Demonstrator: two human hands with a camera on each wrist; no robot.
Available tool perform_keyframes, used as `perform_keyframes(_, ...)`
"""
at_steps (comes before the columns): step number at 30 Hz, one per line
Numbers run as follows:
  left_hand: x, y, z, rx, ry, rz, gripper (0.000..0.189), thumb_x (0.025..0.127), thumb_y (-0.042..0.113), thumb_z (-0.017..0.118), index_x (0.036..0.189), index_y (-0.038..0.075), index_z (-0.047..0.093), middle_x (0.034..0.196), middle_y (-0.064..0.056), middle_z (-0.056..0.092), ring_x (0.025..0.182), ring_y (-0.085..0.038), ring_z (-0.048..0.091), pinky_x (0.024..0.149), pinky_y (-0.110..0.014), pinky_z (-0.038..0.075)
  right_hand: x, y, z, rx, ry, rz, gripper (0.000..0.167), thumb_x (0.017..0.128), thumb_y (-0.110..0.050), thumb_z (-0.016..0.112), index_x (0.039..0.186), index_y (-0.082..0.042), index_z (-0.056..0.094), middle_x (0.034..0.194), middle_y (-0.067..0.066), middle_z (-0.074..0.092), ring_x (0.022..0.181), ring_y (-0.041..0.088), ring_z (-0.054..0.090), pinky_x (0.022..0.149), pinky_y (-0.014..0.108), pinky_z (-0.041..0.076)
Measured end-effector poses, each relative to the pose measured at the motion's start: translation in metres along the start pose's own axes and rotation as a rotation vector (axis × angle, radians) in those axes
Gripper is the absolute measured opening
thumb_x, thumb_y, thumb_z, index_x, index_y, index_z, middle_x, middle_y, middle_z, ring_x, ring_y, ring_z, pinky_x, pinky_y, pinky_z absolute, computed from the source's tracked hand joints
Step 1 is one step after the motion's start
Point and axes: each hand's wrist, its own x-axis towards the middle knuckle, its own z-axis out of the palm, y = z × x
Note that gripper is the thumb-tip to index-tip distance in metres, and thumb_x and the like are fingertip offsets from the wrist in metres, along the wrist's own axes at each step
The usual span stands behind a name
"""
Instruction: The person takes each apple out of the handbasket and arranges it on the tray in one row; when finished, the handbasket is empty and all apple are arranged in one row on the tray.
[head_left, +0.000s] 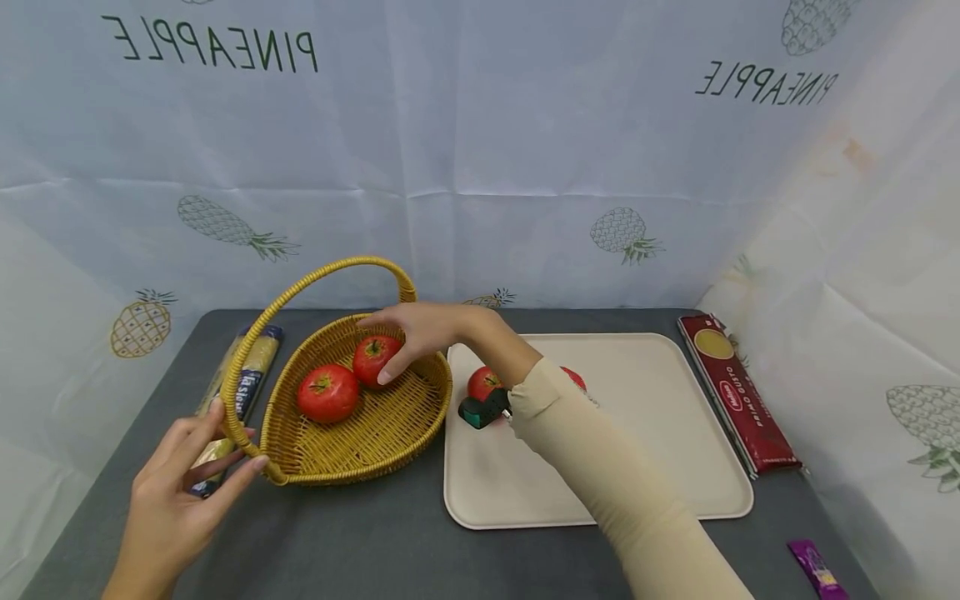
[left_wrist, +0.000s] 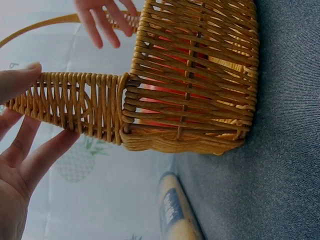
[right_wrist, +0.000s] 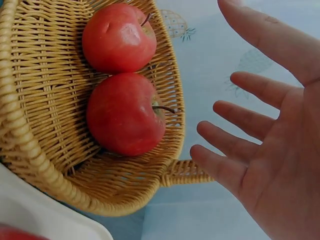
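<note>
A yellow wicker basket [head_left: 390, 429] stands on the dark table with two red apples inside, one apple [head_left: 328, 393] to the left of the other apple [head_left: 372, 360]. My left hand [head_left: 176, 492] holds the base of the basket's arched handle [left_wrist: 65, 100], thumb on one side and fingers on the other. Over the basket's far right rim is my right hand [head_left: 423, 329], its thumb overlapping the right apple in the head view. From the right wrist, that hand's fingers [right_wrist: 245, 120] show spread and apart from both apples, nothing in them.
Right of the basket lies a beige tray [head_left: 637, 467]; on it are a red apple [head_left: 483, 382] and another red apple [head_left: 574, 377], partly hidden by my right arm. A pasta packet [head_left: 255, 375] lies left, a red packet [head_left: 738, 392] right, a purple wrapper [head_left: 817, 569] front right.
</note>
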Motion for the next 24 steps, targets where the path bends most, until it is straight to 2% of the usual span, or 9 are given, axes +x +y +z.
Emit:
perform_keyframes(7,0.0,-0.001,0.0,-0.006,-0.001,0.002,0.083,0.089,0.039,0.072,0.15,-0.009,0.042,0.119,0.009,0.058,0.112,0.003,0.063,0.088,-0.005,0.058,0.016,0.006,0.003,0.015,-0.043,0.033,0.086,0.09,-0.041,0.076,0.161,-0.02,0.033,0.166,0.006,0.034,0.155,0.024,0.032,0.124,0.034,0.045)
perform_keyframes(20,0.0,0.0,0.0,0.007,-0.002,-0.002,0.084,0.088,0.041,0.072,0.15,-0.008,0.042,0.119,0.01,0.058,0.113,0.003,0.062,0.088,-0.005,0.058,0.032,0.014,0.014,0.034,-0.051,0.107,0.087,0.09,-0.043,0.077,0.161,-0.02,0.033,0.164,0.002,0.036,0.15,0.019,0.036,0.125,0.033,0.044)
perform_keyframes(24,-0.001,0.0,0.0,0.018,-0.001,-0.008,0.084,0.088,0.042,0.071,0.15,-0.008,0.042,0.119,0.011,0.058,0.113,0.004,0.061,0.088,-0.004,0.058,0.034,0.016,0.018,0.048,-0.053,0.135,0.088,0.088,-0.044,0.078,0.161,-0.021,0.035,0.16,0.003,0.039,0.148,0.02,0.037,0.121,0.032,0.047)
